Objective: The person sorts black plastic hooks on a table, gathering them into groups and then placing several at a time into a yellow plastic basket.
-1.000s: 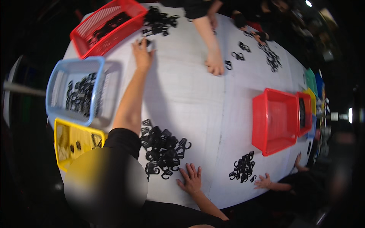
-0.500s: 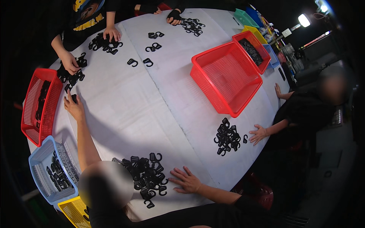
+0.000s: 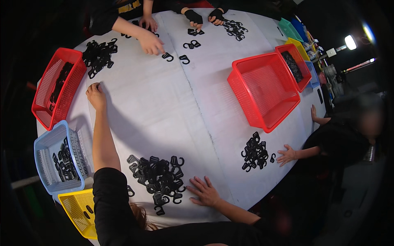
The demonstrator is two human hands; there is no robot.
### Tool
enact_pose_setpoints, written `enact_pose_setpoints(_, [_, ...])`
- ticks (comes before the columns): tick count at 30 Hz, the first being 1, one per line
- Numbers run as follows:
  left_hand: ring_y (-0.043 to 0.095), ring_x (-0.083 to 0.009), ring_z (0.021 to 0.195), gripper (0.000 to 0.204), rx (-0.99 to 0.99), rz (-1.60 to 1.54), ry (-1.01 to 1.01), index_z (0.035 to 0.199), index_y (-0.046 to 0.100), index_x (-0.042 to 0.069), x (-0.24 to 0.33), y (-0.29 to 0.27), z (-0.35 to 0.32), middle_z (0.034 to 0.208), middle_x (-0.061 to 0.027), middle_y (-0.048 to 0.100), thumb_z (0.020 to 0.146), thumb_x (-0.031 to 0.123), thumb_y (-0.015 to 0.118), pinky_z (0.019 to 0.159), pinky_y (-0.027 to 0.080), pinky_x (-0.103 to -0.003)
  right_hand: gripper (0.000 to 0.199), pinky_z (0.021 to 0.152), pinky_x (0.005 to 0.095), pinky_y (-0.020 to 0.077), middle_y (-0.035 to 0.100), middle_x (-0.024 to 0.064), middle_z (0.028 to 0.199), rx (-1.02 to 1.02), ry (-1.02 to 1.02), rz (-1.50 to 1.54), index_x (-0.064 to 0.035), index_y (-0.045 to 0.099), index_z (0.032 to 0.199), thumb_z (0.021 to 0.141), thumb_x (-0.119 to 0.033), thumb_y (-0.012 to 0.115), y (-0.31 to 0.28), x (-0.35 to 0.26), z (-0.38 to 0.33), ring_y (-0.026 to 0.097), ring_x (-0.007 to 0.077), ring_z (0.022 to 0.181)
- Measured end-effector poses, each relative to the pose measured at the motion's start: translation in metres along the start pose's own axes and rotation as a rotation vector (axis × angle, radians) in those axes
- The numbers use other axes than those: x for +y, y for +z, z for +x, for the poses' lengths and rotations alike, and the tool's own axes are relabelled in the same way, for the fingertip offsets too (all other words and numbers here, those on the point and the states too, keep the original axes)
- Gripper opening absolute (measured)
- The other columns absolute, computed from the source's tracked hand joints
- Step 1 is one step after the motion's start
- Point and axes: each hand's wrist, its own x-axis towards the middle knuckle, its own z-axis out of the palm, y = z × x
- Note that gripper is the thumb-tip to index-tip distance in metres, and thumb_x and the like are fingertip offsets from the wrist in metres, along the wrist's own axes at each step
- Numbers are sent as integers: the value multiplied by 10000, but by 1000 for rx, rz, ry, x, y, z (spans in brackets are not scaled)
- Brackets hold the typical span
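Note:
My left hand (image 3: 96, 97) reaches far out on the left of the table, its fingers pinched on a small black piece that looks like a plastic hook, mostly covered by the fingers. Just beyond it lies a loose pile of black hooks (image 3: 99, 55). My right hand (image 3: 206, 192) rests flat on the white table with its fingers spread and holds nothing. Left of that hand, between my arms, is a large heap of black plastic hooks (image 3: 158, 176) with slotted ends. A stray hook (image 3: 130, 191) shows partly beside my left sleeve.
Red (image 3: 49, 96), blue (image 3: 53, 188) and yellow baskets (image 3: 74, 209) line the left edge. A large red basket (image 3: 266, 90) stands right of centre. A co-worker's hand (image 3: 152, 43) touches a hook opposite; gloved hands (image 3: 194, 18) work beyond. Another hand (image 3: 287, 155) rests at right.
The view has shifted, moving the scene rightward. My left hand has drawn back from the far-left pile with its piece. The opposite co-worker's hand has moved from that pile to the single hooks.

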Motion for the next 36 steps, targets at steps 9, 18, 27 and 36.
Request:
enact_pose_setpoints(9, [496, -317, 1054, 153, -1, 167, -193, 990, 598, 100, -32, -53, -36, 1048, -97, 582, 843, 141, 582, 894, 408, -454, 574, 1116, 510, 143, 359, 55, 1452, 23, 19, -4, -243, 485, 1327, 815, -482, 591, 7, -2, -5, 297, 227, 1366])
enact_pose_setpoints(18, [393, -363, 1221, 330, 99, -147, 28, 1156, 538, 23, 69, -163, -123, 1248, -177, 498, 842, 111, 592, 1044, 288, -466, 587, 1127, 515, 123, 336, 68, 1456, 106, -2, 8, -238, 471, 1331, 806, -474, 585, 11, 10, -14, 241, 247, 1384])
enact_pose_setpoints(27, [221, -409, 1343, 586, -253, -411, -182, 1316, 379, 29, 158, -300, -324, 1394, -209, 334, 823, 205, 643, 1099, 174, -498, 614, 1124, 546, 100, 294, 85, 1464, 138, -27, -26, -203, 441, 1341, 799, -443, 602, 14, 10, -12, 198, 275, 1391])
enact_pose_setpoints(36, [-67, -487, 1378, 1214, -571, -88, -195, 1470, 102, 93, 159, -353, -443, 1503, -275, 7, 591, 611, 760, 1024, 15, -690, 925, 1084, 631, 28, 129, 177, 1506, 145, -101, 142, -196, 251, 1432, 697, -515, 714, 17, -8, -2, 79, 359, 1408])
